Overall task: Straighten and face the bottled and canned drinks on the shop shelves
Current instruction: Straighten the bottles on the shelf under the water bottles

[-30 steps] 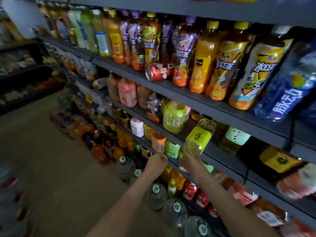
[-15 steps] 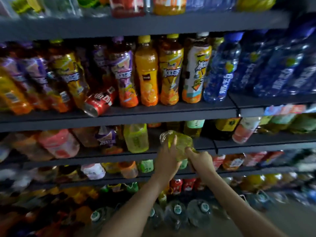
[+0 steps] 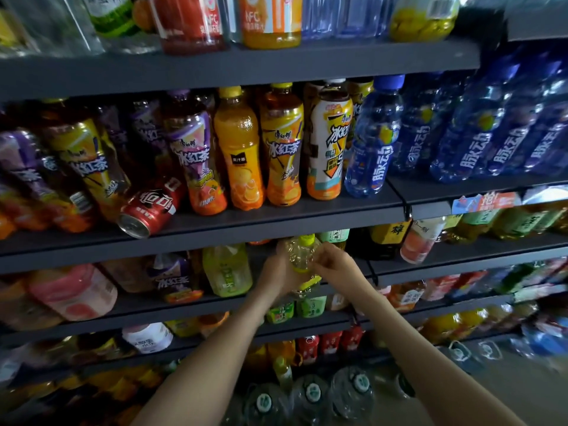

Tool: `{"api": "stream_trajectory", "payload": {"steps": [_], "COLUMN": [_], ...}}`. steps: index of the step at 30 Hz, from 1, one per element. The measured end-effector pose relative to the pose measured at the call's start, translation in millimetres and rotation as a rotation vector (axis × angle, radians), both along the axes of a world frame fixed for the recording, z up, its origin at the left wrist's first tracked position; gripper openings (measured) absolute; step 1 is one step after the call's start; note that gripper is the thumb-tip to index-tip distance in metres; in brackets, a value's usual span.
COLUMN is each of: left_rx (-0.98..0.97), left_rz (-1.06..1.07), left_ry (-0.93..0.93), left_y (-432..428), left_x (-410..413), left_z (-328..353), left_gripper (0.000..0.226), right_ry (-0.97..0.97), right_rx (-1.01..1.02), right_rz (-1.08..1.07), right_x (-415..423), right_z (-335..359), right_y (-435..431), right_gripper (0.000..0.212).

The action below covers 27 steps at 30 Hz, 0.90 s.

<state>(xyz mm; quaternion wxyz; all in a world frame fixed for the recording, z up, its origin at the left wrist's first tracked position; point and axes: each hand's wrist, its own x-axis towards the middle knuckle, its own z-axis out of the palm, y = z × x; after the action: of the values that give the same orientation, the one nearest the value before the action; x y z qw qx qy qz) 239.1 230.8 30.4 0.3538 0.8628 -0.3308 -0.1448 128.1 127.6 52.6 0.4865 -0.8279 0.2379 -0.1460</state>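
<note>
Grip: both hands are wrapped round one bottle. The left hand (image 3: 276, 273) curls round its left side and the right hand (image 3: 333, 261) round its right, fingers bent against the plastic.
Held thing: the yellow-green bottle (image 3: 302, 256) is clear, dimpled plastic with pale yellow liquid, a lime cap on top and a bright label band low down.
Where it is: roughly upright at the front of the third shelf from the top, its cap just under the lip of the shelf above. The hands hide its base, so I cannot tell whether it stands on the board.
Shelves (image 3: 276, 222): dark grey, matt, with flat front lips.
Left neighbour: a squat green bottle (image 3: 227, 270) with rounded shoulders and a pale label stands upright near the left hand.
Red can (image 3: 147, 210): smooth metal, lying on its side one shelf up, silvery end facing outward, touching the bottles behind it.
Tea bottles (image 3: 281, 146): tall, waisted, with glossy yellow and orange wrappers, standing in a row.
Blue bottles (image 3: 373, 142): clear ribbed plastic with blue caps, to the right of the teas.
Pink bottle (image 3: 73, 290): wide and tipped over at the far left.
Promo tags (image 3: 485, 201): coloured paper on a shelf lip at right.
Water jugs (image 3: 310, 395): big, clear, round-capped, along the bottom.
</note>
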Motion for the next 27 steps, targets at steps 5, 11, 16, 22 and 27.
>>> {"api": "stream_trajectory", "payload": {"steps": [5, 11, 16, 22, 27], "left_rx": [-0.053, 0.057, 0.308, 0.155, 0.102], "left_rz": [-0.124, -0.12, 0.015, -0.034, -0.036], "left_ry": [0.155, 0.072, -0.09, 0.064, 0.069], "left_y": [-3.2, -5.2, -2.7, 21.5, 37.3], "left_x": [36.2, 53.5, 40.8, 40.5, 37.2], "left_z": [2.2, -5.9, -15.2, -4.8, 12.0], "left_gripper": [0.094, 0.086, 0.059, 0.04, 0.037], "right_ry": [0.166, 0.266, 0.287, 0.218, 0.251], "right_rx": [0.029, -0.03, -0.064, -0.106, -0.125], "right_rz": [-0.077, -0.068, -0.075, -0.087, -0.133], "right_x": [16.4, 47.5, 57.7, 51.6, 53.7], "right_z": [-28.6, -34.3, -38.6, -42.7, -39.9], "right_y": [-12.2, -10.9, -13.2, -11.1, -4.0], "right_gripper": [0.049, 0.056, 0.058, 0.053, 0.044]}}
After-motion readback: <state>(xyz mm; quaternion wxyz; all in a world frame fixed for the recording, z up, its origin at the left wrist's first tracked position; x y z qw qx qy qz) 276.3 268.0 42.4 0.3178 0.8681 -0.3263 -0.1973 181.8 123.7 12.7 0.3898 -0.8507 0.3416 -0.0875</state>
